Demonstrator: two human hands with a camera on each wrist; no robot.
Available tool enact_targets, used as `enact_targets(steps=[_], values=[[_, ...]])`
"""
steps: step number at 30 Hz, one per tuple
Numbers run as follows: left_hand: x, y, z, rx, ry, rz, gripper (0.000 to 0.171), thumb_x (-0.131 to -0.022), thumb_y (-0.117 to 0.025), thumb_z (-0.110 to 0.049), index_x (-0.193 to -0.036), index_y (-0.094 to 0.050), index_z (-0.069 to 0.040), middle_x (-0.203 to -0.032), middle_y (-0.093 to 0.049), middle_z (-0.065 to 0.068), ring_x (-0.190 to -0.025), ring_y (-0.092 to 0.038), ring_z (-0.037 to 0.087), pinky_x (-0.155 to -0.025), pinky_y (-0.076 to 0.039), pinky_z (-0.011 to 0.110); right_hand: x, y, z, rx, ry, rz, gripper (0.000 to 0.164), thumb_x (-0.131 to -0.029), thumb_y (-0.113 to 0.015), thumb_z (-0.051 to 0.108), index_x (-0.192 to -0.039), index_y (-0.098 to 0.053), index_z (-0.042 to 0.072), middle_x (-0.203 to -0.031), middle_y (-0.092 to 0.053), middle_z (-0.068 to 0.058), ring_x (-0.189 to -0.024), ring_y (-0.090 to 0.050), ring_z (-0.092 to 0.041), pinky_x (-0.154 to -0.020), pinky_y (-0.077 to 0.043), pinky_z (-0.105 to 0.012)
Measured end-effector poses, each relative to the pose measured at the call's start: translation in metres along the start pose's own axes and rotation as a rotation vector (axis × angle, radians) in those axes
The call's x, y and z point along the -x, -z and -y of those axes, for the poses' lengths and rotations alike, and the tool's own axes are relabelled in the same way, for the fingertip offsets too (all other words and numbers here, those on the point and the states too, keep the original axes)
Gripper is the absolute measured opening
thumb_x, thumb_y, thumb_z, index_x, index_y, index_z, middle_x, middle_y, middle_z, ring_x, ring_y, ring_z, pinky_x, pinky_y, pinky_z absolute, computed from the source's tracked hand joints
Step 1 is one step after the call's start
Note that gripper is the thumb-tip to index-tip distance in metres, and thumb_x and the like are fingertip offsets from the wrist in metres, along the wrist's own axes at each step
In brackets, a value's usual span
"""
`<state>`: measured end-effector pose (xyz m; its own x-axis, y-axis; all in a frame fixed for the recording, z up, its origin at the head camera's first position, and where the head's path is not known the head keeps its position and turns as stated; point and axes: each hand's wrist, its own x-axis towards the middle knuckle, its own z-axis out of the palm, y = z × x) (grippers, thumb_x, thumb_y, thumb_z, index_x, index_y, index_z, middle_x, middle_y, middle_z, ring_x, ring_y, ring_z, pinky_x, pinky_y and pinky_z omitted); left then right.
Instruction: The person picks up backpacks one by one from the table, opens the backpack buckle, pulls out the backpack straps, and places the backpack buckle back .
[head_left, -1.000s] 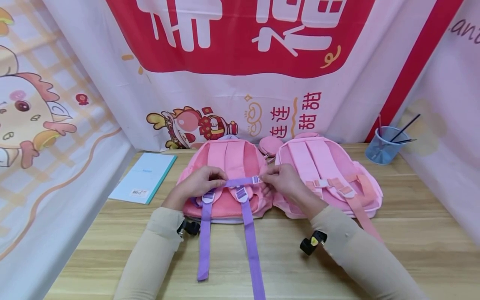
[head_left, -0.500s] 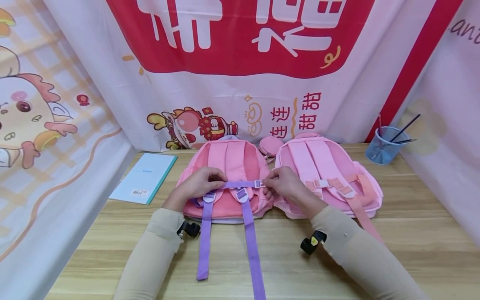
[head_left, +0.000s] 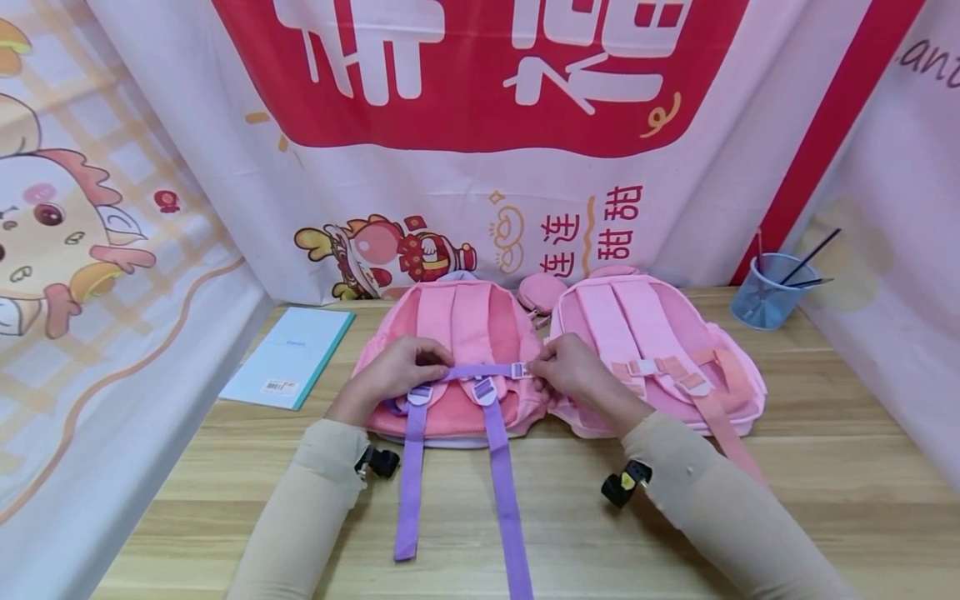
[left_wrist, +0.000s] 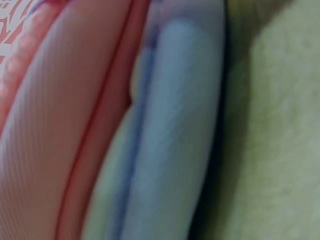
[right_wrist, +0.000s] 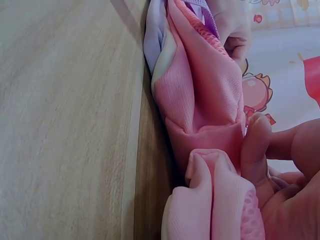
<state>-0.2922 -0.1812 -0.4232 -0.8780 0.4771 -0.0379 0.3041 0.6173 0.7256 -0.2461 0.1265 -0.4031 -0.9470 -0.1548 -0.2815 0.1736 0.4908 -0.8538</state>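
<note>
A pink backpack (head_left: 468,312) lies on the table with its shoulder straps up. Across it runs a short purple strap (head_left: 483,371) with a white buckle (head_left: 518,370) near its right end. My left hand (head_left: 405,364) pinches the strap's left part between thumb and fingers. At the other end, my right hand (head_left: 572,364) pinches the strap just past the buckle. Two long purple webbing tails (head_left: 504,492) hang toward the front. Only the backpack's blurred lower edge (left_wrist: 175,125) fills the left wrist view. In the right wrist view, curled right fingers (right_wrist: 257,145) appear beside the pink fabric.
A second pink backpack (head_left: 592,317) lies against the first on the right. Between their tops is a small round pink pouch (head_left: 542,293). A light blue notebook (head_left: 288,354) lies at left, and a blue mesh cup (head_left: 768,304) with pencils stands at back right.
The purple strap and its buckle have come down slightly and shifted a little right, with my right hand easing the same way. Both hands keep their pinch.
</note>
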Motion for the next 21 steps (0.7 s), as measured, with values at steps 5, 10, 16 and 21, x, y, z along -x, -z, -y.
enact_targets(steps=[5, 10, 16, 21], values=[[-0.0006, -0.0003, 0.0019, -0.011, 0.010, 0.001, 0.012, -0.102, -0.076, -0.017, -0.113, -0.083, -0.019, -0.116, -0.080, 0.000, -0.109, -0.068, 0.019, -0.106, -0.054, 0.045, 0.0010, 0.0000, 0.0007, 0.073, -0.015, 0.007, 0.024, -0.107, -0.064, 0.013, -0.089, -0.073, 0.001, -0.067, -0.068, -0.006, -0.050, -0.062, -0.012, -0.051, -0.055, -0.026], [-0.0005, -0.0014, 0.0009, 0.000, 0.033, 0.005, 0.012, -0.102, -0.076, -0.018, -0.112, -0.083, -0.020, -0.115, -0.080, 0.000, -0.109, -0.067, 0.020, -0.107, -0.052, 0.046, 0.0006, 0.0001, -0.0008, 0.109, -0.017, 0.005, 0.027, -0.107, -0.065, 0.015, -0.085, -0.073, 0.003, -0.066, -0.069, -0.006, -0.049, -0.062, -0.012, -0.049, -0.054, -0.025], [-0.0011, -0.0021, 0.0006, -0.003, 0.048, 0.005, 0.011, -0.102, -0.076, -0.019, -0.112, -0.083, -0.021, -0.115, -0.080, -0.001, -0.109, -0.067, 0.019, -0.108, -0.052, 0.046, 0.0008, -0.0003, -0.0020, 0.117, -0.012, -0.005, 0.028, -0.108, -0.065, 0.018, -0.085, -0.074, 0.003, -0.066, -0.068, -0.006, -0.049, -0.062, -0.012, -0.048, -0.053, -0.025], [-0.0012, -0.0015, 0.0006, -0.019, 0.033, 0.003, 0.011, -0.102, -0.077, -0.019, -0.111, -0.082, -0.022, -0.113, -0.079, -0.002, -0.108, -0.066, 0.019, -0.106, -0.052, 0.044, 0.0018, 0.0001, -0.0019, 0.090, -0.016, -0.002, 0.027, -0.108, -0.066, 0.018, -0.088, -0.076, 0.002, -0.064, -0.066, -0.005, -0.047, -0.060, -0.011, -0.047, -0.051, -0.024]])
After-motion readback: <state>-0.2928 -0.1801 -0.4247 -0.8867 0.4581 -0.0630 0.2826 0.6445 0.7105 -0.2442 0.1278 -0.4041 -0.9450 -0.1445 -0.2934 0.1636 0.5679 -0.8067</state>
